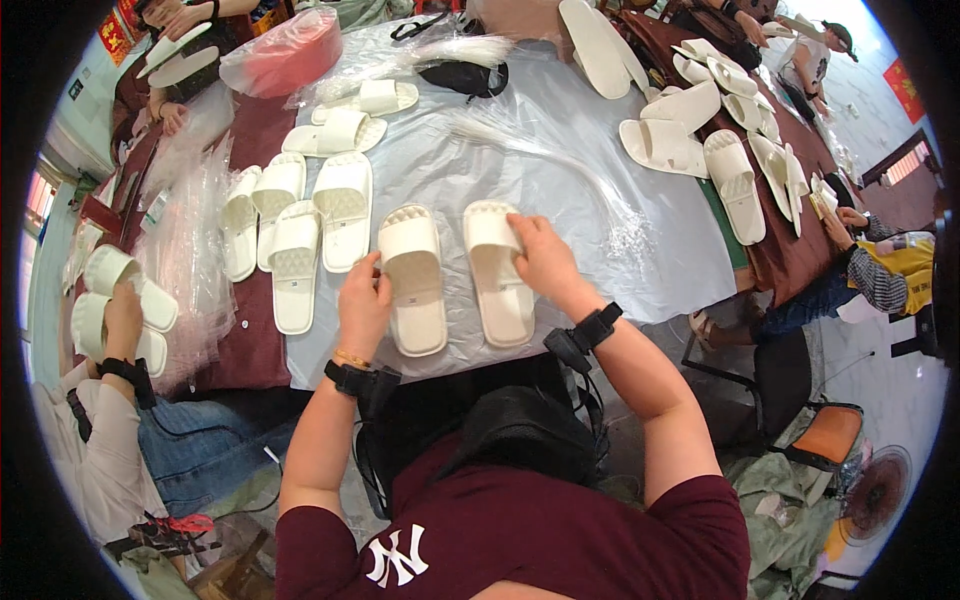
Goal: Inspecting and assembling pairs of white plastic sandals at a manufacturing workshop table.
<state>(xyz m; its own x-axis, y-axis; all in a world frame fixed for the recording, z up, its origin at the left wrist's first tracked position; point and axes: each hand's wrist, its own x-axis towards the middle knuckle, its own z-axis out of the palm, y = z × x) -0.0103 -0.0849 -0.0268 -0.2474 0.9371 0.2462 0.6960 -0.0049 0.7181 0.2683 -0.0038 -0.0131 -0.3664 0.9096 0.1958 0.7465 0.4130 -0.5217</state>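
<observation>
Two cream slide slippers lie side by side before me at the near edge of the table, toes pointing away. My left hand [364,303] has its fingers at the outer edge of the left slipper [417,310], beside the strap. On the other side, my right hand [547,262] grips the outer edge of the right slipper [503,300], fingers by the strap and thumb lower down. Close to my left hand, several more cream slippers [295,285] stand in a loose group, some overlapping. Parts of both hands' fingertips are hidden against the slippers.
Grey plastic sheeting [420,170] covers the table. Thin clear strands [560,155], a black pouch [462,78] and a red plastic-wrapped bundle [290,55] lie farther back. Clear bags [185,260] are at left, more slippers [735,185] at right. Co-workers surround the table; one at left holds slippers [150,300].
</observation>
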